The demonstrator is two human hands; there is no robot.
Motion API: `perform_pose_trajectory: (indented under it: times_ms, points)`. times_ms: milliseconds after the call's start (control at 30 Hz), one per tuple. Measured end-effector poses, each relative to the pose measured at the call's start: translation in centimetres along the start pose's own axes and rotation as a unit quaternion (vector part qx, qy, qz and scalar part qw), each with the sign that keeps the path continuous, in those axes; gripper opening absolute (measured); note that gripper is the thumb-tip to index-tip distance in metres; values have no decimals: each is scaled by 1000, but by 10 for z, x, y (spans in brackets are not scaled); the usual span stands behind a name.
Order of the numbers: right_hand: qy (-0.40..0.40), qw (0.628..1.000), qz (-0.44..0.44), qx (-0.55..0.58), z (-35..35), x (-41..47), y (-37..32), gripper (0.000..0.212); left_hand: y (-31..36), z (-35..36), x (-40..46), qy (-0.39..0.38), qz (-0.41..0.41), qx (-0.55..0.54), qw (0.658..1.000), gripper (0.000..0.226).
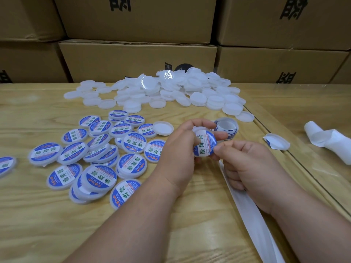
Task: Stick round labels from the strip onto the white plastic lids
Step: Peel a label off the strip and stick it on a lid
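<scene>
My left hand point(180, 149) grips a white lid point(204, 144) that carries a round blue and white label, tilted toward me above the table. My right hand point(245, 164) has its thumb pressed on the lid's lower right edge, while its curled fingers hold the white backing strip point(252, 221), which trails toward the near right. The label roll point(226, 126) sits just behind the hands. A heap of bare white lids point(171, 92) lies at the back. Several labelled lids point(98, 154) are spread on the left.
The wooden table point(38, 215) has a seam point(275, 137) on the right. A loose peeled label piece point(277, 142) and crumpled white backing point(330, 141) lie beyond it. Stacked cardboard boxes point(136, 59) wall off the back.
</scene>
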State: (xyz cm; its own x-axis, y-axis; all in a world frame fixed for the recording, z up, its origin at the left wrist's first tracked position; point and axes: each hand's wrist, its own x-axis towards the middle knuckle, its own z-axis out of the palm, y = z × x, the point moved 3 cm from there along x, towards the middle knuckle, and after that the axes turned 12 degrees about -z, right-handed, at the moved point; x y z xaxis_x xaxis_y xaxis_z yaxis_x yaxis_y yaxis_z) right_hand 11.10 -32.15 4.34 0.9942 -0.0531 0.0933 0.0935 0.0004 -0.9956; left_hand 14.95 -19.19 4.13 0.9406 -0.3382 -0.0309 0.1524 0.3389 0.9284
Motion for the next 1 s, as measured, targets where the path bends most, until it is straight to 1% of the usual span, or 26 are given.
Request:
perform_pose_trajectory:
  times_ms: [133, 300, 500, 600, 667, 767, 800, 867, 900, 933, 1000]
  points:
    - [-4, 1000, -2, 4, 0, 0, 0, 27, 2, 2, -2, 10, 1, 17, 1000, 35]
    - [-14, 1000, -8, 8, -2, 1, 0, 22, 2, 1, -1, 51, 10, 73, 996, 38]
    - [-29, 999, -22, 32, -4, 1, 3, 25, -2, -5, 3, 90, 12, 83, 992, 35]
    - [17, 998, -52, 27, -9, 3, 4, 24, -5, -12, 6, 127, 4, 100, 987, 31]
    - [74, 992, -102, -10, -17, 4, 3, 24, -4, -15, 7, 153, -1, 101, 983, 31]
    - [147, 966, -181, -109, -28, 5, -1, 21, 1, -16, 6, 164, -13, 44, 985, 11]
    - [154, 957, -200, -140, -29, 6, -2, 19, 2, -16, 5, 168, -13, 26, 985, 17]
    - [148, 947, -219, -183, -28, 9, -1, 21, 2, -17, 4, 183, -8, 20, 983, 34]
    - [138, 944, -217, -205, -27, 11, 1, 22, 2, -17, 3, 196, -3, 19, 980, 38]
    - [127, 942, -208, -231, -26, 13, 4, 24, 1, -17, 2, 208, 0, 17, 978, 38]
    - [104, 935, -184, -286, -24, 17, 10, 26, 1, -16, 3, 225, -6, -2, 974, 28]
